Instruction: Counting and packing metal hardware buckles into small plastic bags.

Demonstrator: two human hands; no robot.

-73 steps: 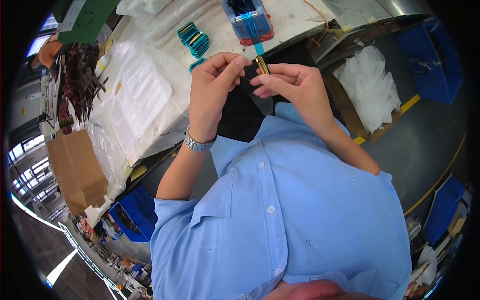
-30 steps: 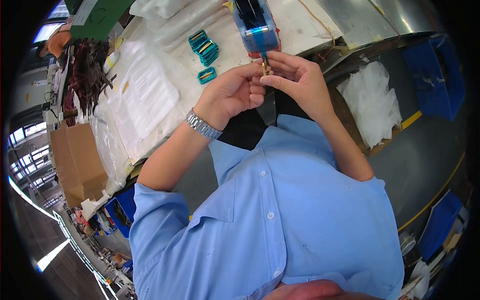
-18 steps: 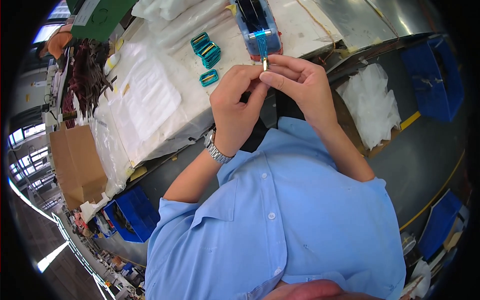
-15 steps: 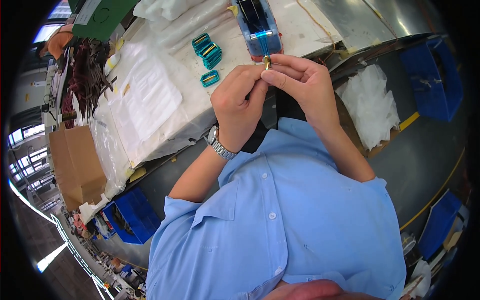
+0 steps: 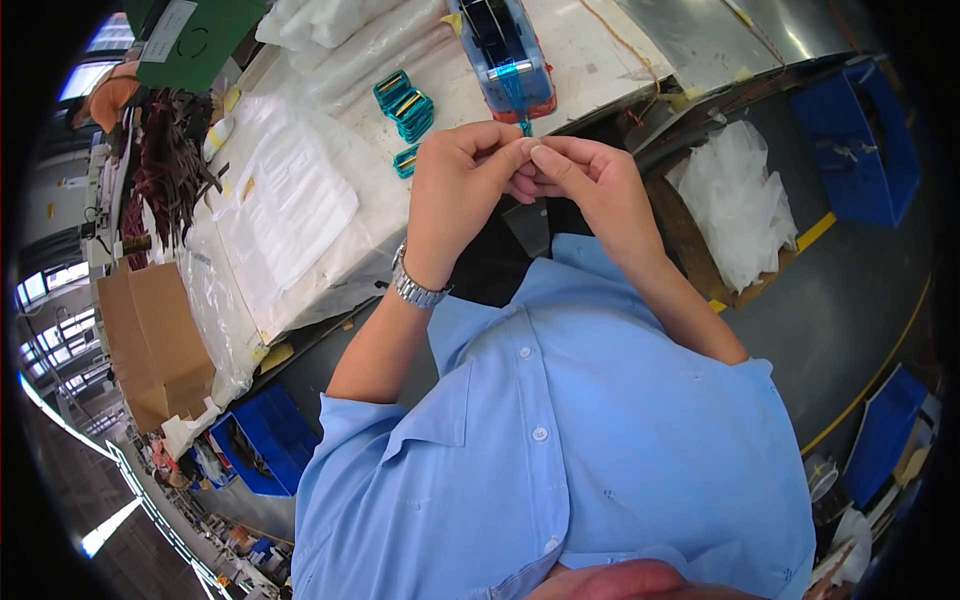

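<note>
My left hand (image 5: 450,190) and my right hand (image 5: 600,190) meet at the near edge of the bench, their thumbs and fingertips pinched together. Between them is the small gold metal piece seen a moment ago; the fingers now hide it. A strip of shiny blue tape (image 5: 513,92) runs from the tape dispenser (image 5: 541,78) down to just beyond my fingertips. To the left of the dispenser lies a small group of buckle-like gold pieces wrapped in teal tape (image 5: 408,108). Another wrapped piece (image 5: 405,161) sits apart from them, beside my left hand.
White plastic sheeting (image 5: 290,190) covers the left part of the bench. A green box (image 5: 200,45) stands at the far left, near dark strips (image 5: 165,160). Below are a brown carton (image 5: 155,340), a box with white plastic bags (image 5: 735,205) and blue bins (image 5: 860,150).
Both hands have drawn slightly closer to me and their fingertips have closed together, covering the gold piece. My left wrist has turned. The whole view has shifted slightly.
</note>
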